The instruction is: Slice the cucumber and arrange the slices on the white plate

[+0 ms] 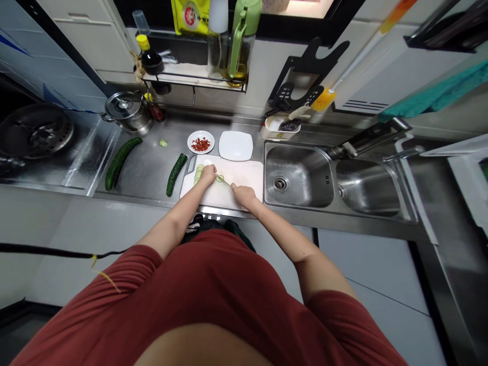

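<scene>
On the steel counter lies a white cutting board (247, 175). My right hand (244, 195) is closed around a knife (227, 183), whose blade points left toward a single cucumber slice (220, 178). My left hand (208, 175) has its fingers pressed together at the blade's tip end; whatever they pinch is too small to make out. Several overlapping cucumber slices (199, 173) lie on the board just left of that hand. A cut cucumber piece (176, 175) rests on the counter beside the board's left edge.
Behind the board sit a plate of chopped red pieces (201, 142) and a bare white plate (235, 146). A whole cucumber (121, 162), a steel pot (128, 112) and a pan (34, 131) are left. A double sink (299, 175) adjoins the board's right.
</scene>
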Motion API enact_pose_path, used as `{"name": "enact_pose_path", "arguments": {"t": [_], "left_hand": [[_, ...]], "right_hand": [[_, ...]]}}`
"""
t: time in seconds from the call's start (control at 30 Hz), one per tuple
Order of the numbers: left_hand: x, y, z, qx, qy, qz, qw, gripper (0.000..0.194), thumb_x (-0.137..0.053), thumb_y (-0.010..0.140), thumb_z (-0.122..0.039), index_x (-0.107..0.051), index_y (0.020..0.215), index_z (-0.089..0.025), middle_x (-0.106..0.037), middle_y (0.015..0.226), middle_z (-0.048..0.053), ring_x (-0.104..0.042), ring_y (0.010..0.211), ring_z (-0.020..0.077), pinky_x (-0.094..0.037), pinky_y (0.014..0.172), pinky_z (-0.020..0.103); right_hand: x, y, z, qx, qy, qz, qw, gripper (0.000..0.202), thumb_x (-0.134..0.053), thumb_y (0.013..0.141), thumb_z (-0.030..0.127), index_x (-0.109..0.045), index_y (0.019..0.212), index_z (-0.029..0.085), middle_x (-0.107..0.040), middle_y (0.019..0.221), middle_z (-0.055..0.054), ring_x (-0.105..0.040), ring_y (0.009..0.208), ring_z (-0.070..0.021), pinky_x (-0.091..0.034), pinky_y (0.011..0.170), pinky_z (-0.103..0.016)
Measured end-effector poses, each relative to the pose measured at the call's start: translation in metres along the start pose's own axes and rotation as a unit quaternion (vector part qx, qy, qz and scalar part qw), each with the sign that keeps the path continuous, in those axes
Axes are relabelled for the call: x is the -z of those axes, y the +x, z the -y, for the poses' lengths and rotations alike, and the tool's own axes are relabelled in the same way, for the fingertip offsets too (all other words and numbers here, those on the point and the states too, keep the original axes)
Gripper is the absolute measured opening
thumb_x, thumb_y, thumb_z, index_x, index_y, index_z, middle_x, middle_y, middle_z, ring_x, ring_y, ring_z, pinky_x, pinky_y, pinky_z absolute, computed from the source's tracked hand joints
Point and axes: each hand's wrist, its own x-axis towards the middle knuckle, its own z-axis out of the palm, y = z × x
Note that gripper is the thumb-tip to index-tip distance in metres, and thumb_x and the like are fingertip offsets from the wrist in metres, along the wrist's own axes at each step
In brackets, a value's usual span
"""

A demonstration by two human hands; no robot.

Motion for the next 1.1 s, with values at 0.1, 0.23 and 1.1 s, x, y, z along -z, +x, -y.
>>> {"name": "enact_pose_path", "arguments": {"t": [0.1,0.23,1.1], "left_hand": [[0.000,0.000,0.000,-0.007,0.001,-0.002,1.000,0.013,-0.065,0.075,-0.018,-0.062,0.088,-0.021,-0.068,0.095,0.004,-0.060,0.091,0.0180,-0.043,0.078,0.026],[0.000,-0.001,0.000,-0.005,0.009,-0.002,1.000,0.014,-0.065,0.076,-0.020,-0.063,0.090,-0.021,-0.067,0.097,0.005,-0.060,0.093,0.0190,-0.043,0.080,0.027],[-0.009,-0.058,-0.012,-0.082,-0.002,-0.085,0.993,0.022,-0.051,0.087,-0.020,-0.063,0.105,-0.020,-0.053,0.114,0.011,-0.047,0.113,0.0255,-0.039,0.102,0.035]], "right_hand": [[0.001,-0.001,0.001,-0.002,-0.008,-0.003,1.000,0.036,-0.029,0.096,0.009,-0.044,0.128,0.015,-0.068,0.108,-0.018,-0.067,0.099,-0.0234,-0.050,0.080,-0.032],[-0.003,-0.001,0.003,-0.010,0.014,0.001,1.000,0.037,-0.029,0.096,0.009,-0.042,0.130,0.016,-0.067,0.110,-0.018,-0.066,0.102,-0.0225,-0.050,0.082,-0.032],[-0.049,-0.026,-0.009,-0.056,0.075,0.024,0.995,0.038,-0.035,0.095,0.019,-0.036,0.133,0.017,-0.068,0.103,-0.016,-0.066,0.099,-0.0264,-0.047,0.081,-0.035]]}}
